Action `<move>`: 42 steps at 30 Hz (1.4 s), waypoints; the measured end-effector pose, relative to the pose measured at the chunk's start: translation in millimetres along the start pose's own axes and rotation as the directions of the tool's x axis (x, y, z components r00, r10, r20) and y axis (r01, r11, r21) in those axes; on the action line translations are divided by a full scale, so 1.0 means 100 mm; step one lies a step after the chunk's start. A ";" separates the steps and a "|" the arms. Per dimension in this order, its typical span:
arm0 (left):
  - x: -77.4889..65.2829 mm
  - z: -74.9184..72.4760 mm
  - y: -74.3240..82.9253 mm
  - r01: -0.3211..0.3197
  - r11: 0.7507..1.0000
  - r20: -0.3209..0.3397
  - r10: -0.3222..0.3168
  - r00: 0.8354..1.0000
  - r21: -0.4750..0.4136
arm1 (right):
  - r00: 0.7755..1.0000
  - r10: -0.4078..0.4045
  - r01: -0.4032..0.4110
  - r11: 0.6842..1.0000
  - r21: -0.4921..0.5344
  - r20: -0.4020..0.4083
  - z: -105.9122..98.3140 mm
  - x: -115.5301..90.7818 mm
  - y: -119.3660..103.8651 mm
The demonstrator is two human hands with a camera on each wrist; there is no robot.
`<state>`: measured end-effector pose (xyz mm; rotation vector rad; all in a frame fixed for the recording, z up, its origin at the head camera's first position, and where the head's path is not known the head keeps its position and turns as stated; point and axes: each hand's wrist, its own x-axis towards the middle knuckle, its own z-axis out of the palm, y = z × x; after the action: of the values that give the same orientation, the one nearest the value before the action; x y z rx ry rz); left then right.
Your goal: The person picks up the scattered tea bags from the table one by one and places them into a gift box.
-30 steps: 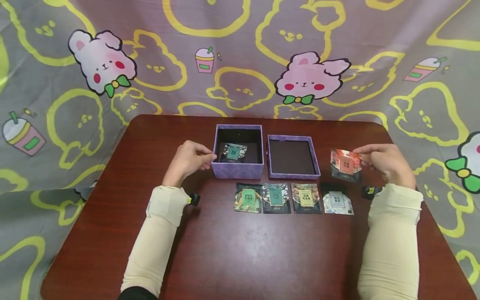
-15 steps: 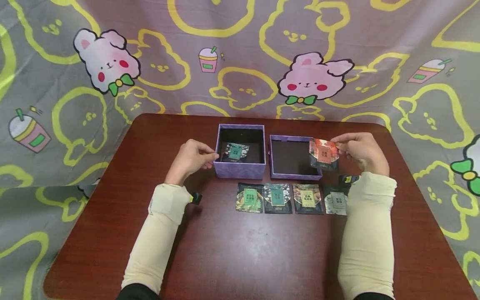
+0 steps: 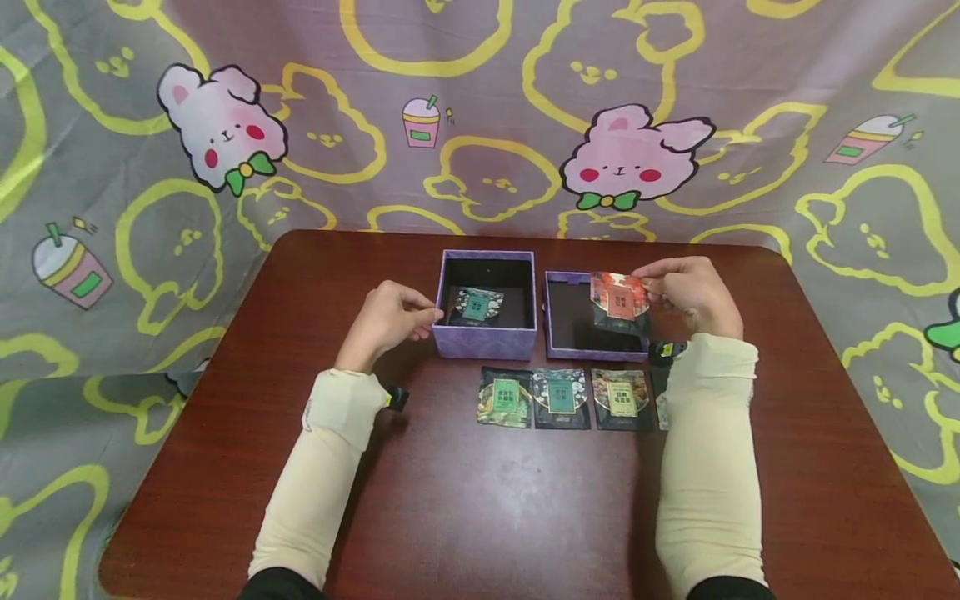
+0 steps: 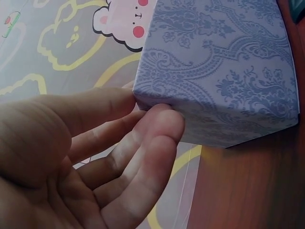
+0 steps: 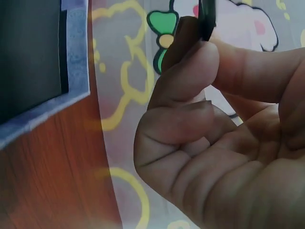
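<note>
My right hand (image 3: 693,292) pinches a red and black tea sachet (image 3: 620,302) by its upper right corner, above the purple box lid (image 3: 557,333). The right wrist view shows the sachet edge-on as a thin dark strip (image 5: 207,19) between thumb and fingertips. My left hand (image 3: 390,321) grips the front left corner of the open purple box (image 3: 486,342). Up close in the left wrist view, thumb and fingertips meet at that corner of the patterned box (image 4: 214,62). A green-labelled sachet (image 3: 478,307) lies inside the black-lined box.
In front of the box and lid, a row of sachets lies on the table (image 3: 495,508): a green one (image 3: 505,397), a teal one (image 3: 562,398) and a yellow-labelled one (image 3: 622,400). A further sachet is mostly hidden by my right sleeve (image 3: 708,458). A patterned curtain (image 3: 495,100) hangs behind.
My right hand has carried the red sachet leftward, from right of the lid to over it; the right sleeve now covers most of the last sachet in the row. My left hand stays at the box.
</note>
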<state>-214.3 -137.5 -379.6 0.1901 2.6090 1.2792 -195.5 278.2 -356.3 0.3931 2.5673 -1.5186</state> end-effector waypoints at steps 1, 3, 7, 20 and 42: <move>0.00 0.00 0.00 -0.001 1.000 0.003 0.001 1.000 -0.002 | 1.000 -0.003 0.003 1.000 0.006 -0.002 0.02 0.01 -0.02; -0.01 0.00 0.00 -0.006 1.000 0.002 0.006 1.000 0.007 | 1.000 -0.009 0.009 1.000 0.019 -0.003 0.08 0.03 -0.06; -0.01 -0.02 0.00 -0.011 1.000 -0.009 0.011 1.000 0.014 | 1.000 -0.021 0.021 0.998 0.065 0.003 0.24 0.08 -0.17; 0.00 0.02 -0.04 -0.011 1.000 0.006 0.011 1.000 -0.014 | 0.999 -0.038 0.035 0.995 0.099 0.021 0.64 0.15 -0.41; 0.02 0.00 -0.01 -0.046 0.999 -0.002 0.046 0.999 -0.017 | 0.990 -0.127 0.117 0.982 0.146 0.064 1.25 0.24 -0.95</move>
<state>-216.0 -138.0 -380.7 0.2475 2.6088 1.3167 -247.9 128.9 -342.5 0.1933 2.4765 -1.7298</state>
